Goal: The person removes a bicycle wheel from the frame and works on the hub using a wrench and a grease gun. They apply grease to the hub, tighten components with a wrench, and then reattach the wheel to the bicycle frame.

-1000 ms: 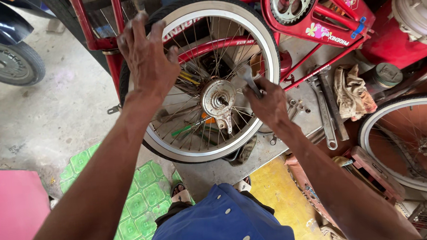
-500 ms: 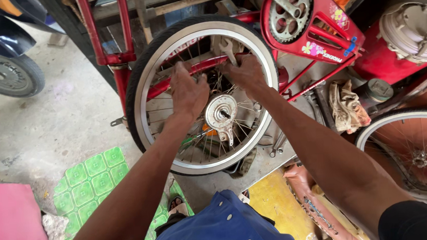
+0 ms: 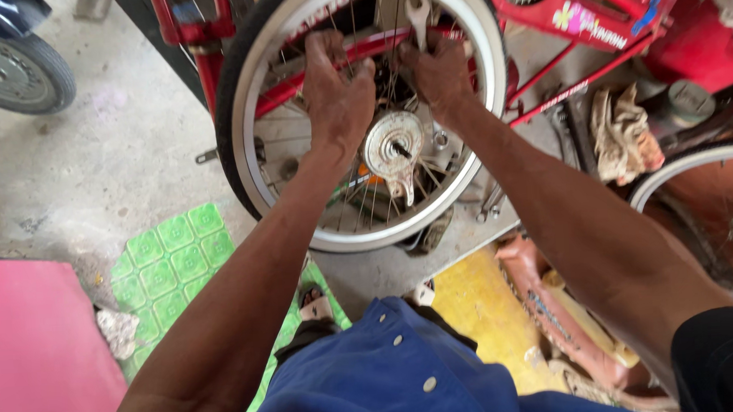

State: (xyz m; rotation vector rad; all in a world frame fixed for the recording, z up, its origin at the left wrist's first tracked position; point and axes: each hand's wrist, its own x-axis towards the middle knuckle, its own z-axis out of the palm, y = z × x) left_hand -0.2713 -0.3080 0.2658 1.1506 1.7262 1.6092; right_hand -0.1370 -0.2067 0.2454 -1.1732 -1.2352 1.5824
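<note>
Bicycle wheel [image 3: 291, 34] fills the top centre of my view, white-rimmed with a black tyre, its metal hub [image 3: 392, 144] near the middle. My left hand [image 3: 337, 95] has its fingers curled in among the spokes at about ten o'clock from the hub, closed against the red frame tube [image 3: 293, 78]; I cannot tell exactly what they pinch. My right hand [image 3: 439, 77] is clenched around the shank of a steel spanner [image 3: 417, 15] at one o'clock from the hub, its open head poking up above my knuckles. Outward at two o'clock, a red chain guard [image 3: 603, 5] carries a pink flower sticker and a blue mark. At three o'clock lies a dirty rag [image 3: 622, 134]. Green moulded mat [image 3: 173, 266] sits at seven o'clock, a pink sheet [image 3: 31, 349] beyond it.
</note>
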